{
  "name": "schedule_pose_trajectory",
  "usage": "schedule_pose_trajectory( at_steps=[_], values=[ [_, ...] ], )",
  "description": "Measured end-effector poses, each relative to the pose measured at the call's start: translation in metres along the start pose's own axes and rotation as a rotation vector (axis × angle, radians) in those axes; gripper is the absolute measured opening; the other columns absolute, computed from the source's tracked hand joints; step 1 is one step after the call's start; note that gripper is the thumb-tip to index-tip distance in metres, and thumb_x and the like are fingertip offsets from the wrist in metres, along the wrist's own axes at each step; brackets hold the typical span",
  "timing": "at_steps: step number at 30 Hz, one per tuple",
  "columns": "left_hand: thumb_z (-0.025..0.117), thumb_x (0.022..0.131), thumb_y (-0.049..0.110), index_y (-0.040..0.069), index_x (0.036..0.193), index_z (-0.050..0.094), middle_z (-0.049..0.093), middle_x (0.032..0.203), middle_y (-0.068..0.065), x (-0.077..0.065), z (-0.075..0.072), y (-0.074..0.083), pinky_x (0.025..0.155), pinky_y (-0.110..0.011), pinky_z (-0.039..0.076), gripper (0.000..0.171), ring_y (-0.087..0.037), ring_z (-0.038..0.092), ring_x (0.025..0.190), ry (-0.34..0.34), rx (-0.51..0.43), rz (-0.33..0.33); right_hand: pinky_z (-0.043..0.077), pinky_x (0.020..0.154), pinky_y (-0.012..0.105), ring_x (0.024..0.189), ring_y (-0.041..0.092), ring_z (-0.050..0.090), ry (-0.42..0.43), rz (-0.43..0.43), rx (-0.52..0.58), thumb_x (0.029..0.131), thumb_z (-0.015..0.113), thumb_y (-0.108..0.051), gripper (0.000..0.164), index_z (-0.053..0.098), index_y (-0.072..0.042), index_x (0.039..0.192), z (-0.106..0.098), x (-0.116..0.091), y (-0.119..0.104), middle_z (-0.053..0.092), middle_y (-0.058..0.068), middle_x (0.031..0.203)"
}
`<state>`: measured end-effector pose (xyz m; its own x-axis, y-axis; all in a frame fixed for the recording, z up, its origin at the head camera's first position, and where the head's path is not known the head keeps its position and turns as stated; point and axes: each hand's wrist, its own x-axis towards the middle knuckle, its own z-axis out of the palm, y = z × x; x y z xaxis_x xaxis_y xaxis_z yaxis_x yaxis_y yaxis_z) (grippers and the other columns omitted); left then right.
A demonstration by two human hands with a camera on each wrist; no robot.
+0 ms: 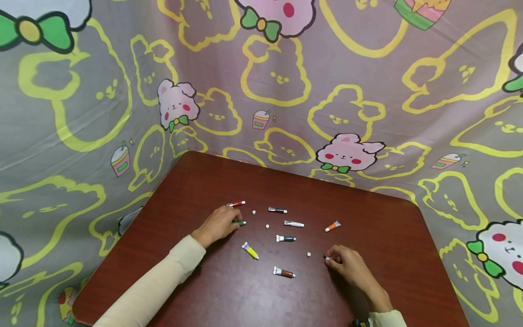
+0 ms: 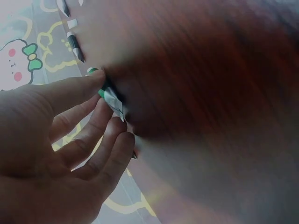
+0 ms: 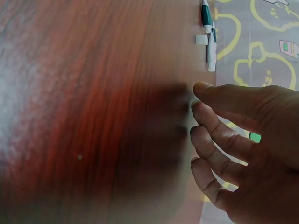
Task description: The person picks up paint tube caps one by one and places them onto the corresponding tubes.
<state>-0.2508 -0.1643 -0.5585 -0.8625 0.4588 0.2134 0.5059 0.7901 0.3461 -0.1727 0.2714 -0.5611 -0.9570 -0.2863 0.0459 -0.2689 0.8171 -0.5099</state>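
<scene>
I saw the left hand (image 1: 219,224) pinch the green tube (image 2: 113,102), its slimness seemingly demanding fingertips, but couldn't tell if the right hand (image 1: 352,265) gripped a white cap (image 1: 327,258).

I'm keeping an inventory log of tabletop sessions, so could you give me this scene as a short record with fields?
Surface: reddish-brown table
Left hand: pinches the green tube in its fingers
Right hand: fingertips at a small white piece; grip unclear
Other tubes: red tube, black tube, white tube, dark teal tube, orange tube, yellow tube, brown tube
Other white pieces: far piece, middle piece, near piece
Backdrop: cartoon-print cloth
</scene>
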Motion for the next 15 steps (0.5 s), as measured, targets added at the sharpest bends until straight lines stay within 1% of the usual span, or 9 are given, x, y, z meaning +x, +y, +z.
schedule_pose_trajectory(
  at_steps=[6, 11, 13, 15],
  values=[
    [0.089, 0.089, 0.009, 0.012, 0.091, 0.076, 0.073, 0.085, 0.0, 0.0001, 0.0012, 0.0026, 0.082, -0.042, 0.057, 0.014, -0.021, 0.065, 0.086, 0.001, -0.007, -0.04, 0.047, 0.069, 0.026, 0.075, -0.004, 0.056, 0.035, -0.034, -0.01, 0.092, 0.086, -0.011, 0.015, 0.075, -0.022, 0.093, -0.0017, 0.0018, -0.0019, 0.065, -0.015, 0.083],
    [0.088, 0.09, 0.01, 0.012, 0.091, 0.076, 0.073, 0.086, 0.0, 0.0008, 0.003, 0.0026, 0.082, -0.044, 0.058, 0.012, -0.022, 0.066, 0.088, 0.002, -0.007, -0.064, 0.048, 0.07, 0.027, 0.077, -0.003, 0.056, 0.062, -0.038, -0.019, 0.092, 0.086, -0.013, 0.014, 0.075, -0.022, 0.092, -0.0025, 0.0033, -0.0034, 0.065, -0.016, 0.084],
    [0.087, 0.09, 0.011, 0.012, 0.092, 0.076, 0.072, 0.086, 0.0, 0.0012, 0.0035, 0.0023, 0.082, -0.044, 0.058, 0.012, -0.022, 0.067, 0.088, 0.007, -0.007, -0.066, 0.049, 0.071, 0.027, 0.078, -0.002, 0.058, 0.069, -0.042, -0.023, 0.092, 0.086, -0.014, 0.014, 0.076, -0.022, 0.092, -0.0026, 0.0036, -0.0044, 0.066, -0.016, 0.085],
    [0.087, 0.09, 0.01, 0.012, 0.092, 0.076, 0.072, 0.086, 0.0, 0.0019, 0.0036, 0.0023, 0.081, -0.043, 0.058, 0.011, -0.021, 0.066, 0.087, 0.021, -0.005, -0.053, 0.05, 0.072, 0.028, 0.08, 0.0, 0.06, 0.075, -0.049, -0.027, 0.091, 0.087, -0.014, 0.015, 0.075, -0.023, 0.093, -0.0028, 0.0039, -0.0053, 0.067, -0.016, 0.087]
  ],
)
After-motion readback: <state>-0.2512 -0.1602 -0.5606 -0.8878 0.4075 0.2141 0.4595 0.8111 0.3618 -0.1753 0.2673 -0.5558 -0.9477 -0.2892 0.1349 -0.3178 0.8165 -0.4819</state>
